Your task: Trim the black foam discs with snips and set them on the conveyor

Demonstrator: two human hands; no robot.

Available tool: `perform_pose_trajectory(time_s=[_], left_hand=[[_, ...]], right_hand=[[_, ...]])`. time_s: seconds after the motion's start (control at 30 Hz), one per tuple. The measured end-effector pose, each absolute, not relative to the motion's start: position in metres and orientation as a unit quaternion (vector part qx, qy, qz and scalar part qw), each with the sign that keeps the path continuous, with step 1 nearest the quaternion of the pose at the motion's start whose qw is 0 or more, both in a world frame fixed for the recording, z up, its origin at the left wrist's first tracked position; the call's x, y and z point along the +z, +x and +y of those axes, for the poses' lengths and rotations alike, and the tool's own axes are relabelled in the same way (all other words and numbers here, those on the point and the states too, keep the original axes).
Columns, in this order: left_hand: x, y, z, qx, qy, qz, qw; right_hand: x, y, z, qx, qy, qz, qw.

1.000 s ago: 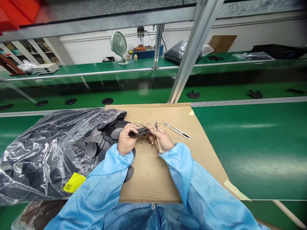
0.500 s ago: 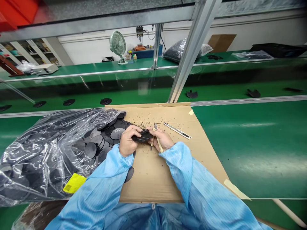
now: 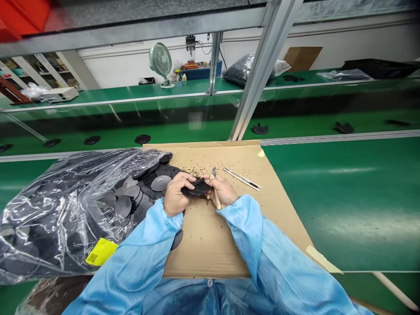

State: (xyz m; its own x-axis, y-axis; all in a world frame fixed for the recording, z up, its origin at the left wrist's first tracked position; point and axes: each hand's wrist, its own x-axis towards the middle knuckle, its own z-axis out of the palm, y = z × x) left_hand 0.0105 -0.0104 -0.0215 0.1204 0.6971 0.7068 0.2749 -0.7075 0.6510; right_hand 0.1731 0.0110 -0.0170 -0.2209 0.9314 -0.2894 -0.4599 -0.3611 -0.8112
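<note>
A round black plastic part [image 3: 197, 189] is held over the cardboard by both hands. My left hand [image 3: 177, 192] is closed, its thumb and fingers pinching the part's left side. My right hand [image 3: 225, 191] is wrapped around nippers [image 3: 217, 199] with pale handles, their jaws pointing away from me, while its fingertips touch the part's right edge. What lies under the part is hidden. To the right of the hands a white craft knife [image 3: 243, 178] rests on the cardboard sheet [image 3: 213, 245], and small black scraps [image 3: 197, 168] lie scattered beyond the fingers.
A clear plastic bag [image 3: 65, 210] spilling many black discs [image 3: 160, 183] fills the left side. Behind the cardboard, several black parts [image 3: 143, 139] sit on a green conveyor belt [image 3: 197, 131]. A metal post [image 3: 256, 83] slants up at the back. A green fan [image 3: 160, 61] stands farther off.
The black part has tilted slightly and shifted a little right in my hands. The nippers have turned slightly in my right hand. The parts on the belt have moved a little to the left.
</note>
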Motion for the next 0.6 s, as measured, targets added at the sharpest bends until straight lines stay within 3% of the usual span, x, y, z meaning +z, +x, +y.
perform_pose_trajectory(time_s=[0.37,0.6], left_hand=[[-0.023,0.011,-0.011,0.572,0.707,0.344,0.235],[-0.023,0.012,-0.004,0.636,0.476,0.326,0.513]], right_hand=[[-0.013,0.173,0.008,0.710,-0.405,-0.307,0.487],[0.000,0.175,0.002,0.765,-0.282,-0.317,0.485]])
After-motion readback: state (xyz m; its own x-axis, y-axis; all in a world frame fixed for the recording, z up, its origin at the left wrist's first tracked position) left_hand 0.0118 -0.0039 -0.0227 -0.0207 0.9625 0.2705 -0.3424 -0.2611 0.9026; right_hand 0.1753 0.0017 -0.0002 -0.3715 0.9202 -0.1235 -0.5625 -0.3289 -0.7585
